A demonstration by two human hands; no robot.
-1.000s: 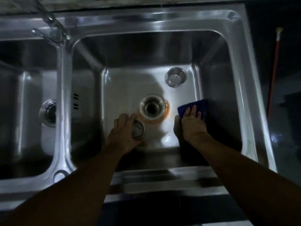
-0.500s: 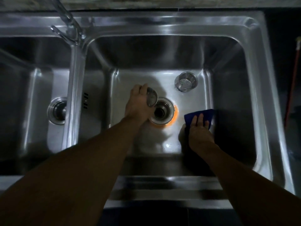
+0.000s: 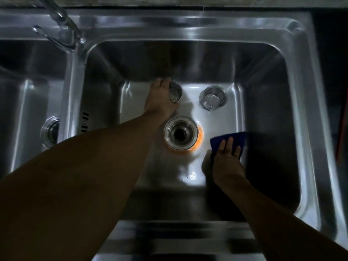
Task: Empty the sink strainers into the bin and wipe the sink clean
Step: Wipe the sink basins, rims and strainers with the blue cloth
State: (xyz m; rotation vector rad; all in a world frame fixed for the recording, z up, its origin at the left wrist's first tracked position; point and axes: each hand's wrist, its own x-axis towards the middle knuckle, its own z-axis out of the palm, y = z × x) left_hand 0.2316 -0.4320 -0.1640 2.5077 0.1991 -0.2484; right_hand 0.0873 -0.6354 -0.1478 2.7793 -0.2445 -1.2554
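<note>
My left hand (image 3: pixel 160 98) holds a perforated metal strainer (image 3: pixel 175 94) tilted on its side, low over the far left of the right basin's floor (image 3: pixel 135 102). A second strainer (image 3: pixel 213 97) stands upright near the basin's back wall, to the right of the first. The open drain (image 3: pixel 180 135) lies in the middle with an orange stain (image 3: pixel 200 138) around its right edge. My right hand (image 3: pixel 227 157) presses a blue cloth (image 3: pixel 228 138) flat on the floor to the right of the drain.
The tap (image 3: pixel 62 21) stands at the back on the divider (image 3: pixel 72 95) between the basins. The left basin's drain (image 3: pixel 51 131) is open. The sink's front rim (image 3: pixel 178 240) runs below my arms. A red stick (image 3: pixel 341 127) leans at the far right.
My left hand has carried the strainer from the near side of the drain, past it, to the basin's far left. My right hand has stayed on the cloth.
</note>
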